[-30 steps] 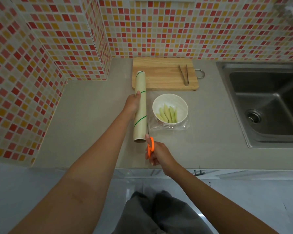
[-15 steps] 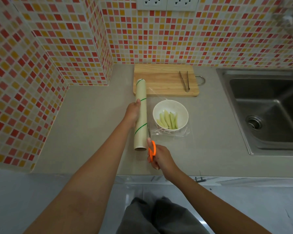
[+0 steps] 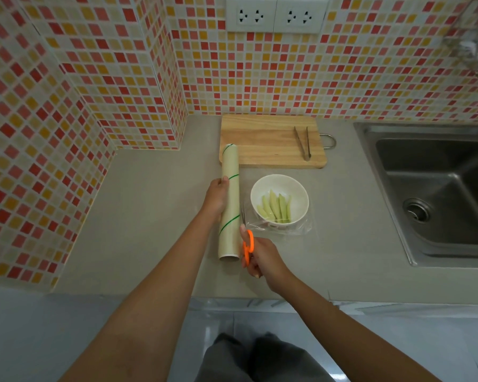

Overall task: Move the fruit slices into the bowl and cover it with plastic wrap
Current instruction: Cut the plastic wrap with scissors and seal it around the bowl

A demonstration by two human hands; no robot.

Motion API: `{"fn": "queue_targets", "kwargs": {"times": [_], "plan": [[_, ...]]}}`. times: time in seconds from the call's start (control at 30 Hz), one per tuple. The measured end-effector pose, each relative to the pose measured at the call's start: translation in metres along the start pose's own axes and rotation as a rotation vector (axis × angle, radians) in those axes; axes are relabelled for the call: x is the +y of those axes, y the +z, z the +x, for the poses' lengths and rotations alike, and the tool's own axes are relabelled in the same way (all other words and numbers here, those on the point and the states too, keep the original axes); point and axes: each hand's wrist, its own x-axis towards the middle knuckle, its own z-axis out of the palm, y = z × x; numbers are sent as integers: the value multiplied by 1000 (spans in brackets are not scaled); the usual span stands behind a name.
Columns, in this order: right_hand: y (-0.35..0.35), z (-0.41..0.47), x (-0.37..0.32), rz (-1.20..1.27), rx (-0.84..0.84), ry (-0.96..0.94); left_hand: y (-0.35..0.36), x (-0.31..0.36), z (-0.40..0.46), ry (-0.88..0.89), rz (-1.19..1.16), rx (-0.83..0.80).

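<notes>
The left hand [image 3: 217, 198] is wrapped around the middle of the plastic wrap roll [image 3: 229, 202], pinning it flat on the countertop [image 3: 149, 216] at about 9 o'clock from the white bowl [image 3: 279, 199], probably so that the sheet stays taut while it is cut. The right hand [image 3: 262, 260] is closed through the handles of the orange-handled scissors [image 3: 247, 244], whose blades point toward 12 o'clock along the roll's right edge, just where the film leaves it; whether the blades are apart or together is too small to tell. The fruit slices [image 3: 275, 208], pale green, already lie inside the bowl, and clear film [image 3: 284, 228] is drawn over it and bunches at its 6 o'clock side. The cut should free that sheet for sealing. At 12 o'clock from the bowl sits a wooden cutting board [image 3: 268, 142] with metal tongs [image 3: 302, 143] laid on its right part, out of the way. The roll bears only green lines; no brand name or writing can be read anywhere.
</notes>
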Motion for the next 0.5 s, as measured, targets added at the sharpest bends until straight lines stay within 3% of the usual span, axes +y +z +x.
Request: {"fn": "queue_targets", "kwargs": {"times": [0.5], "plan": [[-3,23,-18,-9,27,-50,0,2,-9,-31,-17,21]]}}
